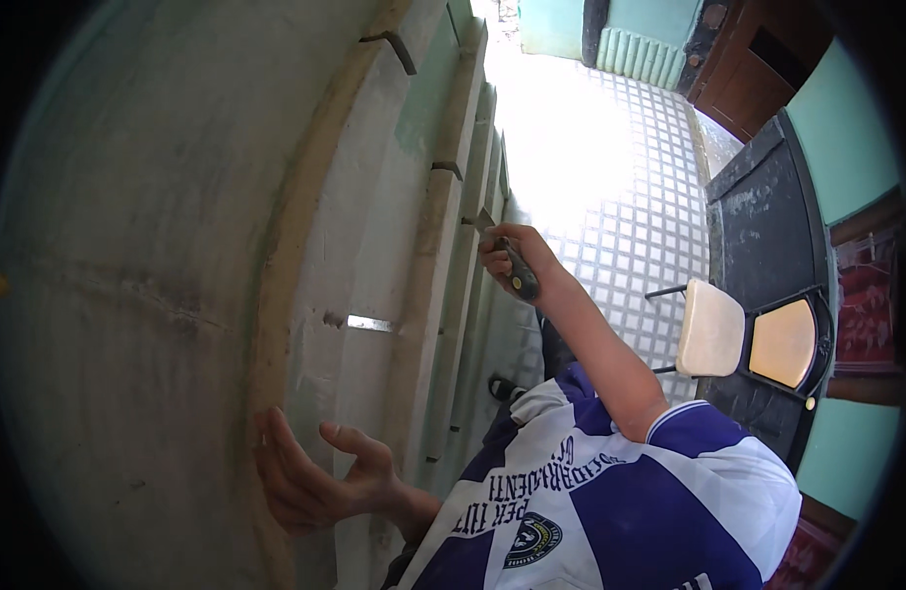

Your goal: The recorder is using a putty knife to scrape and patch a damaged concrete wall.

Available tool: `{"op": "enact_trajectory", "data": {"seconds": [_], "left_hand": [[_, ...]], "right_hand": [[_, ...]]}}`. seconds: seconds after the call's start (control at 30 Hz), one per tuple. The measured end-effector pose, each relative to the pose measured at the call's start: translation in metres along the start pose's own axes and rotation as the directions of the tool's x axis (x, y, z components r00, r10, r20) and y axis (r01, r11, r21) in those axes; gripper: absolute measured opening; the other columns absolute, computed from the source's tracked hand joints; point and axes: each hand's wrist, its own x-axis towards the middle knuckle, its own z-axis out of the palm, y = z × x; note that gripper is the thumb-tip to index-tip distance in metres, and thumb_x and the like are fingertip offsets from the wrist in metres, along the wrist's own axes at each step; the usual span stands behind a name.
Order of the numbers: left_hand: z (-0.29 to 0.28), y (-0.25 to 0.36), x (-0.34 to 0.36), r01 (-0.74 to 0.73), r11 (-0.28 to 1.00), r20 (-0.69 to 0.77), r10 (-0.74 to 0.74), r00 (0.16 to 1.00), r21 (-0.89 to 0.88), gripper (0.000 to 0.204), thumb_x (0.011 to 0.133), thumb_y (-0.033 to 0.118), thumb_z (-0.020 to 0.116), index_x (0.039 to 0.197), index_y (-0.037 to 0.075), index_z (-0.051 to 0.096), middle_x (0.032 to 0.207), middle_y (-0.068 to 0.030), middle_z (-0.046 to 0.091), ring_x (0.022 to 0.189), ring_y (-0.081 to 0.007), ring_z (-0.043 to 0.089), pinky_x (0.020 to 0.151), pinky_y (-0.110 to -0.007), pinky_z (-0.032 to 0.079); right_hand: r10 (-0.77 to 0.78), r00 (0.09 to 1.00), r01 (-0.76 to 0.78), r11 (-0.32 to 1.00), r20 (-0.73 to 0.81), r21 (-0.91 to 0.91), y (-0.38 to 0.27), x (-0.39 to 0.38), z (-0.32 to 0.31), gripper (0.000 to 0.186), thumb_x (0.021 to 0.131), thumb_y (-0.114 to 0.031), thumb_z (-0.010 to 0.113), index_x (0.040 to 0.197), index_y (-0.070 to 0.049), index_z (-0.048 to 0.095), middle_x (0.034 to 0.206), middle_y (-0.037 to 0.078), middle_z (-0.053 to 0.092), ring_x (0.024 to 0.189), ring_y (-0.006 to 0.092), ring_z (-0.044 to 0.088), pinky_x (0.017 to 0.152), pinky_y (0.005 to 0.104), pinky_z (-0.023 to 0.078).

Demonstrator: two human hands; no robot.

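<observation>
My right hand [520, 252] is closed round the dark handle of a scraper [521, 280], which has a yellow dot at its end. A short piece of its blade shows beyond my fingers, close to the stepped ledges [463, 226] of the wall. Fingers spread, my left hand [325, 479] rests by the tan raised band [286, 256] that runs along the greyish wall [148, 197]. I see nothing in it. Between the hands lies a pale, smeared panel [350, 236] with a small bright strip [370, 323] on it.
A tiled floor [630, 167] stretches off to the right, glaring with light at the far end. Along the right side stand a cream-seated chair [713, 329], another black-framed chair [783, 342] and a dark panel [762, 206]. A brown door [758, 64] is at the far right.
</observation>
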Motion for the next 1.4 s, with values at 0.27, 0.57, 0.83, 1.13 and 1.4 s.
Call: {"op": "enact_trajectory", "data": {"seconds": [0.27,0.57,0.83,1.13,1.4], "left_hand": [[0.010,0.003,-0.005,0.086,0.992,-0.043,-0.083,0.996,0.087,0.036,0.095,0.039,0.052,0.111,0.014,0.072,0.108,0.0029,0.072,0.100,-0.0183,0.065,0.088,-0.036,0.037],[0.010,0.010,-0.002,0.117,0.992,-0.021,-0.116,0.993,0.057,0.038,0.097,0.039,0.053,0.114,0.008,0.068,0.109,-0.0053,0.070,0.102,-0.0243,0.063,0.089,-0.041,0.039],[0.020,0.010,-0.009,0.125,0.990,-0.189,-0.110,0.976,0.069,0.041,0.098,0.041,0.054,0.108,0.004,0.068,0.103,-0.0084,0.068,0.098,-0.0277,0.060,0.087,-0.041,0.042],[0.024,0.010,-0.006,0.105,0.994,-0.245,-0.094,0.965,0.036,0.041,0.099,0.040,0.054,0.103,0.003,0.070,0.101,-0.0123,0.066,0.096,-0.0284,0.061,0.087,-0.042,0.044],[0.016,0.011,-0.004,0.092,0.991,-0.198,-0.110,0.974,-0.097,0.039,0.101,0.036,0.053,0.108,0.001,0.070,0.105,-0.0125,0.067,0.101,-0.0288,0.061,0.090,-0.041,0.045]], "right_hand": [[-0.010,0.998,-0.004,0.978,-0.064,-0.207,0.001,0.008,0.037,0.028,0.091,-0.011,0.058,0.116,-0.013,0.046,0.080,0.003,0.048,0.052,0.0077,0.045,0.039,0.0211,0.038],[-0.107,0.992,0.115,0.506,0.069,-0.855,0.008,0.015,0.042,0.078,0.096,-0.007,0.054,0.160,-0.026,0.014,0.059,-0.001,0.043,0.042,0.0107,0.046,0.037,0.0281,0.037],[-0.091,0.984,0.178,0.586,0.154,-0.790,-0.014,0.024,0.077,0.079,0.092,-0.003,0.047,0.160,-0.024,0.013,0.062,0.003,0.048,0.040,0.0123,0.047,0.036,0.0289,0.041],[-0.067,0.974,0.223,0.411,0.215,-0.884,-0.026,0.047,0.073,0.079,0.090,-0.003,0.039,0.160,-0.021,0.009,0.057,0.004,0.049,0.042,0.0144,0.047,0.038,0.0328,0.045],[-0.081,0.973,0.231,0.393,0.217,-0.890,-0.039,0.051,0.065,0.070,0.096,-0.014,0.048,0.159,-0.018,0.019,0.063,0.001,0.047,0.043,0.0109,0.048,0.038,0.0295,0.043]]}}
